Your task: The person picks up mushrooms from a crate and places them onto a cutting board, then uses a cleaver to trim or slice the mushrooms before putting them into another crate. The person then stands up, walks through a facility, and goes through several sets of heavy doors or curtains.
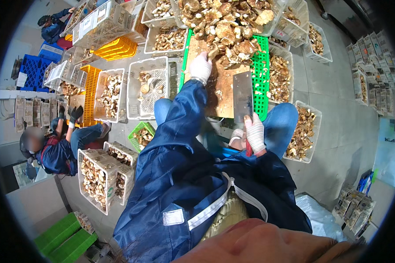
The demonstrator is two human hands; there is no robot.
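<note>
My left hand (200, 68), in a white knit glove, has its fingertips on a brown mushroom (214, 52) at the near left edge of a big mushroom pile (228, 31). The pile spills onto a wooden board (217, 95) lying over a green perforated plastic crate (260, 95). In my right hand (255, 134), gloved likewise, is the red handle of a cleaver (243, 95). Its broad steel blade points away from me over the board's right part and the crate's edge. Small mushroom crumbs lie on the board.
White plastic baskets of mushrooms stand left (110, 95) and right (304, 131) of me. A nearer left basket (148, 113) holds a few pieces. A small green basket (141, 134) stands by my left knee. Two co-workers (56, 154) (51, 31) sit farther left among yellow crates (115, 47).
</note>
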